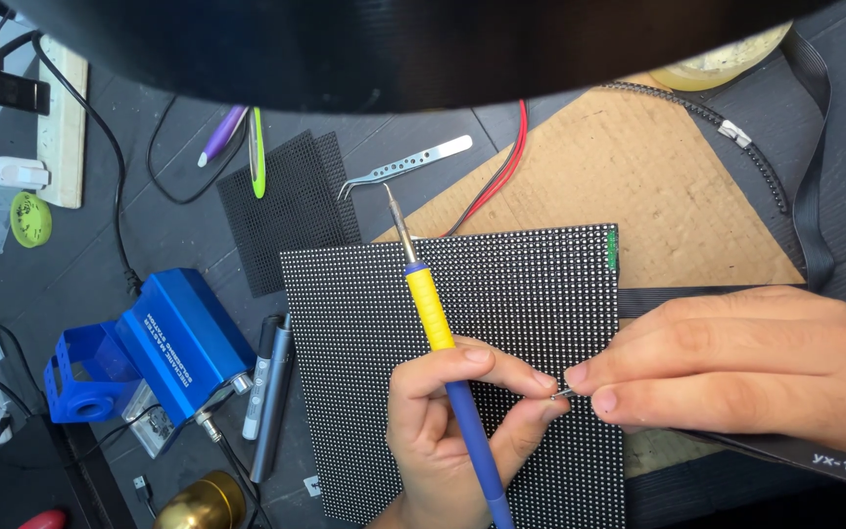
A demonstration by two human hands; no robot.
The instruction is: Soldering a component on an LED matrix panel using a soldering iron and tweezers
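A black dot-matrix panel (501, 294) lies flat in the middle of the bench. My left hand (447, 431) rests on its lower part and holds a soldering iron (430, 309) with a yellow and blue grip, its metal tip pointing away toward the far edge of the panel. My right hand (746, 362) comes in from the right, fingertips pinched on a thin piece of wire (562, 393). The fingertips of both hands meet at that wire just above the panel.
Curved steel tweezers (405, 165) and a smaller black mesh piece (291, 211) lie beyond the panel. A blue metal device (164, 343) and two dark pens (268, 392) sit left. Brown cardboard (658, 176), red and black wires (501, 171) and a flat black cable (815, 157) lie right.
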